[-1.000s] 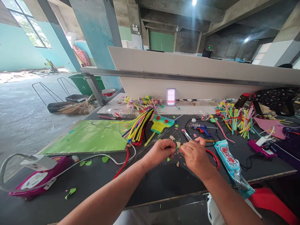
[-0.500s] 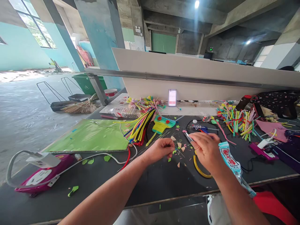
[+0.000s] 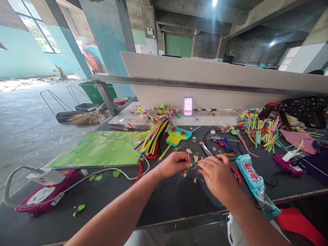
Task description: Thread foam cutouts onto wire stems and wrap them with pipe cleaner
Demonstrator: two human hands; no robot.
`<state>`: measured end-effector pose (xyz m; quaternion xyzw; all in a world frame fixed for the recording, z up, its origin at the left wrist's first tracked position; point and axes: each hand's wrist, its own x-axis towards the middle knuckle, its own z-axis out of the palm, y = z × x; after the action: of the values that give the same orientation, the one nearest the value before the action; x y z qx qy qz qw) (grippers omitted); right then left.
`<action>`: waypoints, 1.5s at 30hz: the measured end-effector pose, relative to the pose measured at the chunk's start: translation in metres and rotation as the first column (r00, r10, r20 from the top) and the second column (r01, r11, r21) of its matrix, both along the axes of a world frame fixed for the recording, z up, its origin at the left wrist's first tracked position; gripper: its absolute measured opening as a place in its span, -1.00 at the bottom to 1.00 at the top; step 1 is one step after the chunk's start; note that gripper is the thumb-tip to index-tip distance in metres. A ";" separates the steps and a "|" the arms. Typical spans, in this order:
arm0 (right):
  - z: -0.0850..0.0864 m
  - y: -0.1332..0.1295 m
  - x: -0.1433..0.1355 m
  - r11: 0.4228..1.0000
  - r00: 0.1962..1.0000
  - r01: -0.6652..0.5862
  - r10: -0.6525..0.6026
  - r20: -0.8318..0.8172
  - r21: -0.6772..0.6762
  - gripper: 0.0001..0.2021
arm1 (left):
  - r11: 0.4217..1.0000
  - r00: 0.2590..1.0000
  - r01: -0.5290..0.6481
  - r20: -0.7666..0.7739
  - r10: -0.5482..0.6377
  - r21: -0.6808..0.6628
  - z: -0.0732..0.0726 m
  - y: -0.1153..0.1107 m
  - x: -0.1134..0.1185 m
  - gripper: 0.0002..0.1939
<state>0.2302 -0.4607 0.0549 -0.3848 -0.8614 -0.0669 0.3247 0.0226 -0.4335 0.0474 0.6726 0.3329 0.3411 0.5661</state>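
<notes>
My left hand (image 3: 178,164) is closed in a pinch above the dark table, its fingertips on something too small to name. Close beside it, my right hand (image 3: 215,172) is closed too, with thumb and fingers together toward the left fingertips; what they hold is hidden. A pair of scissors (image 3: 206,149) lies partly under my right hand, silver blades pointing away and a red loop handle (image 3: 237,176) showing to its right. Small green and tan scraps (image 3: 195,159) lie around my fingertips. Just beyond is a yellow and turquoise fuzzy piece (image 3: 176,136) with red flowers.
Pipe cleaners lie in a dark and yellow bundle (image 3: 155,138) and a multicoloured pile (image 3: 263,131). Green sheets (image 3: 94,148) are at left, beside a purple power strip (image 3: 48,191) with a trailing cable. A blue glue gun (image 3: 225,144), snack packet (image 3: 249,171) and upright phone (image 3: 188,106) are around.
My right hand has come down and left, nearer my left hand. The scissors have turned, their handle now farther right. My left hand has hardly moved.
</notes>
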 end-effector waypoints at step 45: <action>0.027 0.018 0.009 0.999 0.996 0.047 -0.045 -0.075 0.026 -0.79 | 0.991 0.990 0.136 -0.027 -0.136 -0.010 0.008 -0.014 0.011 -0.81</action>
<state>0.2391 -0.4425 0.0817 -0.4022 -0.8387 -0.0719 0.3602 0.0336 -0.4478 0.0554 0.6960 0.2954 0.2914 0.5860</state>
